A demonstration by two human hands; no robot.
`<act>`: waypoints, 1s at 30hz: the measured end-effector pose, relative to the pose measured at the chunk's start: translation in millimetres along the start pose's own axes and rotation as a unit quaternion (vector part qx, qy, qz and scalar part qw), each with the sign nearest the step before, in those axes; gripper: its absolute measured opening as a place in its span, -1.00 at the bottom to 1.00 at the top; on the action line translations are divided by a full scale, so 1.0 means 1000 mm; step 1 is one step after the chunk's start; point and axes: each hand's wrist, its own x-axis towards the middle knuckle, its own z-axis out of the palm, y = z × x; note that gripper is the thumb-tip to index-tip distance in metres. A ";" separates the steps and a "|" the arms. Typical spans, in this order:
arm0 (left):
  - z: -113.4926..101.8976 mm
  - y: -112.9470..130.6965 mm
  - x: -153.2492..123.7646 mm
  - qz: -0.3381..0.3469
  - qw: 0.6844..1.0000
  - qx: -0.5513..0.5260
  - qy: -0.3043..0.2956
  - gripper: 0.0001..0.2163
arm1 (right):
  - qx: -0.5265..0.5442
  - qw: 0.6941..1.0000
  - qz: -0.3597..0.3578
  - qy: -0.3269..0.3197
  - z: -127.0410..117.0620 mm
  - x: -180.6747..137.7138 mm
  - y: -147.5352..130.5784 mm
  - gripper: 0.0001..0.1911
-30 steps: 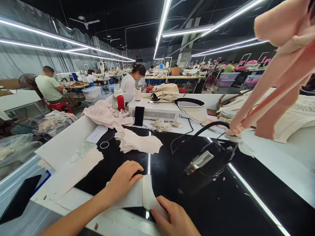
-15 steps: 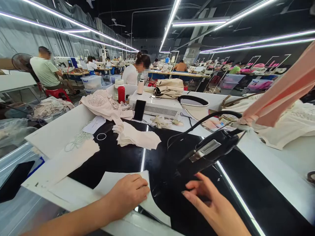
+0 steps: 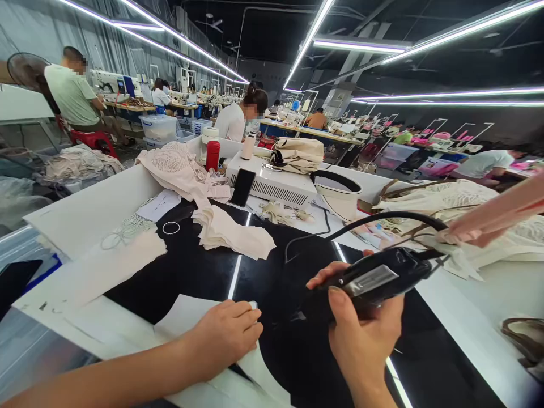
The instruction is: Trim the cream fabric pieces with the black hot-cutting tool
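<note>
My left hand [image 3: 227,334] rests knuckles-up with curled fingers on a white fabric piece [image 3: 182,314] lying on the black table top [image 3: 199,272] near the front edge. My right hand [image 3: 361,334] is wrapped around a black hand-held cutting tool [image 3: 378,279] with a silver plate, held just above the table. A black cable [image 3: 382,218] arcs back from the tool. A stack of cream fabric pieces [image 3: 232,232] lies farther back in the middle.
A white machine box [image 3: 276,184] with a phone [image 3: 242,187] leaning on it, a red bottle [image 3: 212,155], a white bowl [image 3: 338,195] and lace garments [image 3: 174,164] stand at the back. Pink fabric [image 3: 497,215] hangs at right. Other people sit at far tables.
My right hand left the white fabric, reached forward and took hold of the black tool. My left hand flattened the folded fabric and stayed on it. The view swung left and up.
</note>
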 end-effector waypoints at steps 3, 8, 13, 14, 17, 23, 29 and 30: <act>0.003 0.001 -0.002 -0.003 1.000 0.020 0.005 -0.82 | 0.028 0.999 -0.002 -0.024 0.012 -0.005 0.004 -0.37; 0.006 0.005 -0.007 -0.015 1.000 0.020 0.011 -0.81 | 0.071 0.997 -0.028 -0.021 0.035 -0.007 0.017 -0.44; 0.008 0.007 -0.011 -0.023 0.999 0.019 0.030 -0.78 | 0.102 0.994 -0.021 -0.015 0.050 -0.007 0.026 -0.49; 0.009 0.007 -0.012 -0.022 0.999 0.022 0.031 -0.78 | 0.101 0.995 -0.018 -0.017 0.052 -0.007 0.028 -0.48; 0.011 0.006 -0.013 -0.009 0.999 0.035 0.040 -0.78 | 0.098 0.995 -0.012 -0.020 0.055 -0.008 0.030 -0.44; 0.013 0.005 -0.013 0.001 0.997 0.038 0.064 -0.78 | 0.130 0.991 -0.001 -0.030 0.058 -0.010 0.031 -0.47; 0.014 0.003 -0.018 -0.006 0.999 0.036 0.036 -0.81 | 0.118 0.993 0.000 -0.026 0.059 -0.011 0.027 -0.46; 0.014 0.003 -0.018 -0.008 0.999 0.036 0.036 -0.80 | 0.119 0.993 -0.002 -0.027 0.059 -0.012 0.028 -0.46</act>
